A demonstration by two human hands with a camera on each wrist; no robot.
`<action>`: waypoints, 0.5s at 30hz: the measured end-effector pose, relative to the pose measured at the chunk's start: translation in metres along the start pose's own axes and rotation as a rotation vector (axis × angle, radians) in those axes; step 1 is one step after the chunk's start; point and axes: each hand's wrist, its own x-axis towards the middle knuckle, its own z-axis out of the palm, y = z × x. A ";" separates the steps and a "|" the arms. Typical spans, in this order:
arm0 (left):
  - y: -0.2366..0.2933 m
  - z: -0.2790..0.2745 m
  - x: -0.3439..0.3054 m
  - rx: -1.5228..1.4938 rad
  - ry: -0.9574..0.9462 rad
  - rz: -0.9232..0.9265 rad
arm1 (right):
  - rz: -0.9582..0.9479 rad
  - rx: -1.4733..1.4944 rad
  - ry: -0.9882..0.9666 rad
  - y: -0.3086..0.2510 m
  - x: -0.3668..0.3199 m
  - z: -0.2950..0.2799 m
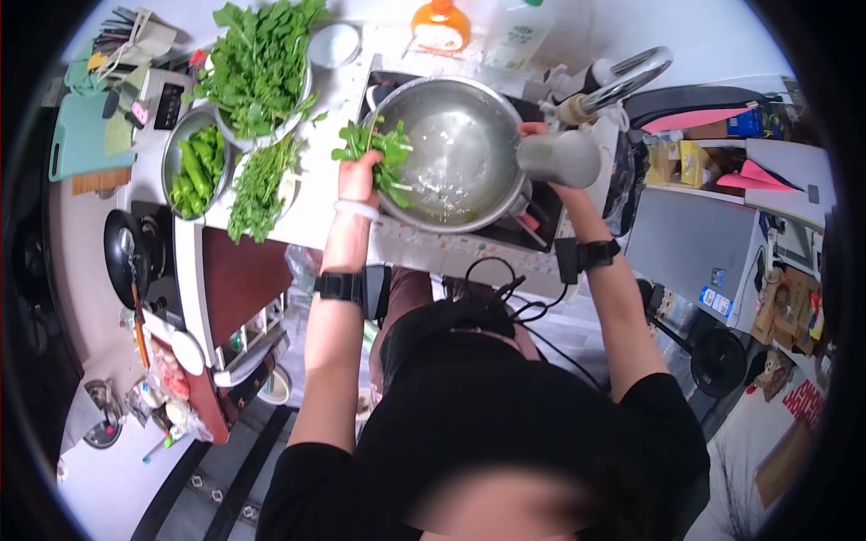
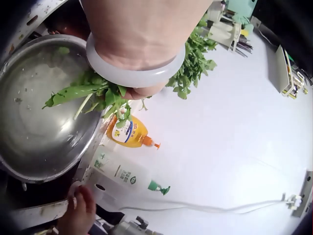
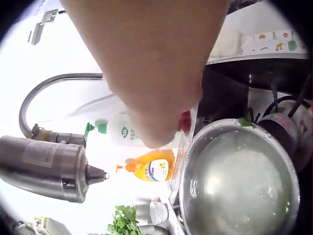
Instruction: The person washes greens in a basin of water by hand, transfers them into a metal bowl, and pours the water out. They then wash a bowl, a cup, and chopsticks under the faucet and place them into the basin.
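Note:
My left hand (image 1: 359,178) grips a small bunch of leafy greens (image 1: 392,162) at the left rim of a large steel basin (image 1: 451,144). Clear water stands in the basin, with a few leaf bits. In the left wrist view, greens (image 2: 73,94) hang over the basin's edge (image 2: 93,139) below a white bangle. My right hand (image 1: 561,185) is at the basin's right side, partly covered by a steel cylinder (image 1: 564,160). The left wrist view shows that hand (image 2: 78,213) near the sink edge, fingers bent; whether it holds anything is unclear.
Leafy greens (image 1: 262,68) fill a bowl at the back left, with more stems (image 1: 262,189) in front. Green peppers (image 1: 194,171) lie in a steel bowl. An orange soap bottle (image 1: 440,27) and a green-capped bottle (image 1: 519,34) stand behind the basin. A curved tap (image 1: 631,72) rises at right.

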 end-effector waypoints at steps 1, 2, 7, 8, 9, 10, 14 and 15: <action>-0.008 0.004 0.001 0.036 0.000 0.005 | 0.042 -0.185 0.189 0.014 0.004 -0.010; -0.017 0.007 0.002 0.071 0.001 0.009 | 0.085 -0.367 0.381 0.019 0.008 -0.021; -0.073 0.049 -0.005 0.293 -0.234 -0.092 | -0.459 -1.110 0.595 -0.121 0.050 0.034; -0.081 0.062 -0.006 0.330 -0.291 -0.143 | -0.466 -1.105 0.584 -0.113 0.060 0.022; -0.085 0.078 -0.008 0.287 -0.330 -0.166 | -0.453 -1.129 0.534 -0.098 0.072 0.004; -0.087 0.095 -0.010 0.243 -0.367 -0.191 | -0.439 -1.152 0.481 -0.087 0.077 -0.007; -0.104 0.148 0.014 -0.045 -0.370 -0.281 | -0.295 -1.051 0.297 -0.097 0.054 -0.010; -0.110 0.157 0.019 -0.224 -0.351 -0.350 | -0.299 -1.053 0.279 -0.106 0.043 -0.003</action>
